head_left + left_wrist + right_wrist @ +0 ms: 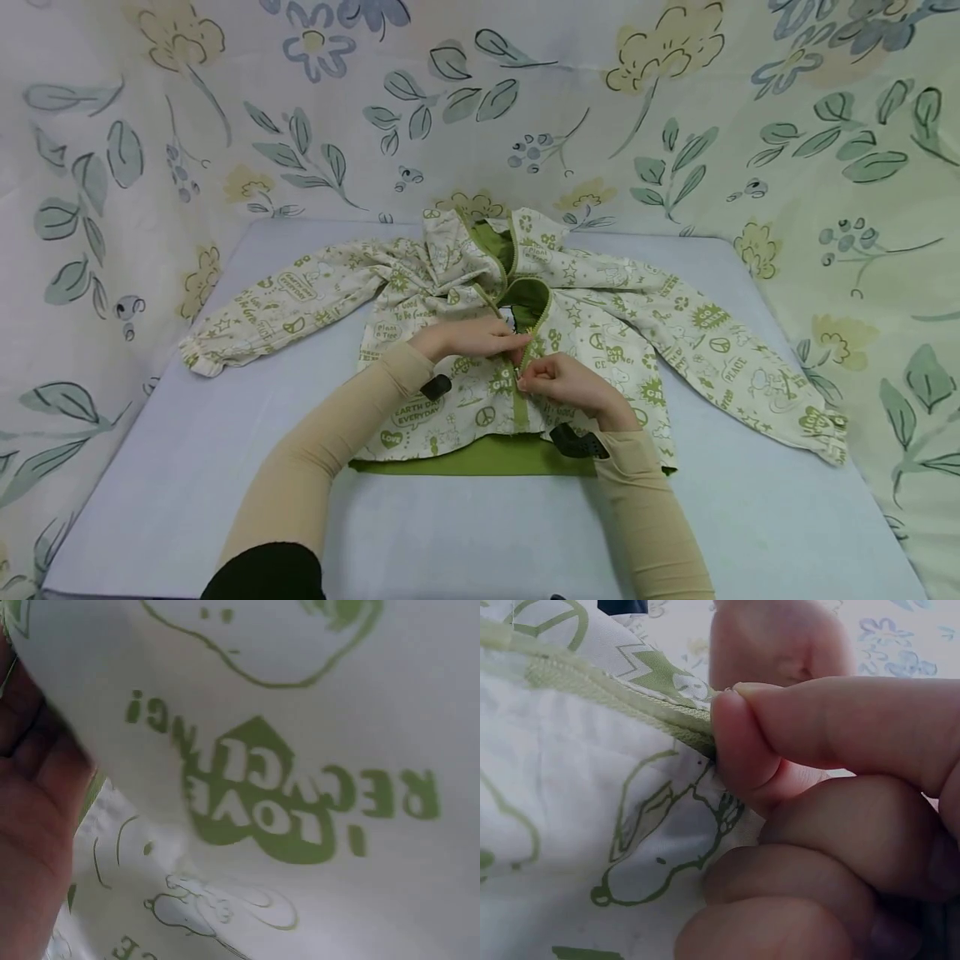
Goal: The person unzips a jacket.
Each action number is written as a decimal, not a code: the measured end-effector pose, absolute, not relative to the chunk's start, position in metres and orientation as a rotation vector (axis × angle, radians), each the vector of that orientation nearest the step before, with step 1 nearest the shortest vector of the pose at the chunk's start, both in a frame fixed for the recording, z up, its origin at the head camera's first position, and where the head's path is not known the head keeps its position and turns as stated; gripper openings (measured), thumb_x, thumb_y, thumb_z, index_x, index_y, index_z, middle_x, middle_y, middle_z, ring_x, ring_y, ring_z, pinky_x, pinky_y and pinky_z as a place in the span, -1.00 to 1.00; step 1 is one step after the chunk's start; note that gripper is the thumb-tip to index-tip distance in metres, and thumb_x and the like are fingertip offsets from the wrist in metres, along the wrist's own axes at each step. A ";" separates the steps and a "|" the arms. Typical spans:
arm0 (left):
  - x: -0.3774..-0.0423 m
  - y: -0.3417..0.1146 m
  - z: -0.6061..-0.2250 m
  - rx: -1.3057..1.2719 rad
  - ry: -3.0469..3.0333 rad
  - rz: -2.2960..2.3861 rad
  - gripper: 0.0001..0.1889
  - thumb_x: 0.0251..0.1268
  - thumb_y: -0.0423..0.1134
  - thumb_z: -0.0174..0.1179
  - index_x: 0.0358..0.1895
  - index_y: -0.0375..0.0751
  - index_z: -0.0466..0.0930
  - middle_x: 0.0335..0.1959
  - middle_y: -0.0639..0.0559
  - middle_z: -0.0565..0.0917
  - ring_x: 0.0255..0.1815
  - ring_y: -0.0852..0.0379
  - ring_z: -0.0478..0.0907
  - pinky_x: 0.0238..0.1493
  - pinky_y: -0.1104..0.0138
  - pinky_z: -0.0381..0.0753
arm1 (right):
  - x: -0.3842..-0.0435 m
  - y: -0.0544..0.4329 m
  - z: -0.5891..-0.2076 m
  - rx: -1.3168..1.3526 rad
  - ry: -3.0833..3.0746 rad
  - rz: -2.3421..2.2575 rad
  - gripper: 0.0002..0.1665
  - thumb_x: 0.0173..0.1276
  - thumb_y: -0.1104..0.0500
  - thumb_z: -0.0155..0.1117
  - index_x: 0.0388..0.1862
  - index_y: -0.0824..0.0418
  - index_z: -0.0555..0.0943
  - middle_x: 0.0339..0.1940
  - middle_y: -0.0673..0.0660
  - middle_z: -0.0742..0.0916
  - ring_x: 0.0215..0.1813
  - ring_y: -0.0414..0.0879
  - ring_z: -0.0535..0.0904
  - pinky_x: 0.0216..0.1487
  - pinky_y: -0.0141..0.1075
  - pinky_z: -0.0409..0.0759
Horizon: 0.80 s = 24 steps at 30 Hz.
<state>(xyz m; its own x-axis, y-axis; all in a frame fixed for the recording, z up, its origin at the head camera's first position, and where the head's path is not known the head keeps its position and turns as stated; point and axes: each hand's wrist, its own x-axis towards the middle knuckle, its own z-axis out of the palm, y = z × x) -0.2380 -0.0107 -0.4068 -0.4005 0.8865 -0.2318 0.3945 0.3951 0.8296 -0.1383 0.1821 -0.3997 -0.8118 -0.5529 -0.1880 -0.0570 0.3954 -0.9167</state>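
Observation:
A white jacket (465, 408) with green print and green lining lies front side up, its zipper (536, 337) fastened at the lower front and parted near the collar. At the zipper, my right hand (573, 385) pinches the small zipper pull between thumb and index finger. The right wrist view shows this right hand (832, 795) with its other fingers curled; the pull is mostly hidden by the fingertips. Just above it, my left hand (480, 337) grips the jacket's front edge beside the opening. In the left wrist view, fabric partly covers the left hand (37, 802).
Both jacket sleeves, the left one (300, 292) and the right one (720, 358), spread out across the white table (240, 450). The hood (457, 242) lies toward the back. A floral curtain (480, 108) hangs behind and at both sides.

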 end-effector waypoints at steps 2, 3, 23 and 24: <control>-0.237 -0.014 -0.408 1.113 1.956 0.915 -0.46 0.48 0.05 -0.21 -0.56 -0.13 0.59 -0.79 0.10 0.16 -0.75 0.18 0.00 -0.57 0.34 0.22 | -0.135 0.180 -0.391 -0.511 2.169 -1.420 -0.76 0.38 0.32 0.08 -0.39 0.49 0.57 -0.80 -0.05 0.29 -0.75 -0.27 0.10 -0.66 -0.42 0.15; -0.236 -0.015 -0.409 1.125 1.950 0.917 -0.47 0.48 0.03 -0.17 -0.62 -0.17 0.52 -0.79 0.10 0.14 -0.75 0.18 -0.01 -0.58 0.34 0.19 | -0.135 0.179 -0.391 -0.512 2.166 -1.425 -0.76 0.38 0.32 0.08 -0.38 0.49 0.58 -0.79 -0.05 0.30 -0.75 -0.27 0.11 -0.65 -0.42 0.16; -0.248 -0.025 -0.411 1.317 1.896 0.868 -0.80 0.39 -0.14 0.06 -0.37 -0.09 0.60 -0.55 0.03 0.48 -0.61 0.17 0.28 -0.49 0.35 0.34 | -0.139 0.185 -0.430 -0.453 2.151 -1.559 -0.74 0.36 0.19 0.15 -0.41 0.36 0.62 -0.79 -0.01 0.39 -0.75 -0.24 0.17 -0.68 -0.40 0.21; -0.248 -0.026 -0.410 1.326 1.899 0.872 -0.80 0.39 -0.15 0.05 -0.37 -0.09 0.60 -0.54 0.03 0.48 -0.61 0.17 0.28 -0.49 0.34 0.34 | -0.139 0.185 -0.430 -0.453 2.148 -1.563 -0.74 0.36 0.19 0.15 -0.42 0.37 0.62 -0.77 0.01 0.42 -0.74 -0.24 0.19 -0.68 -0.40 0.23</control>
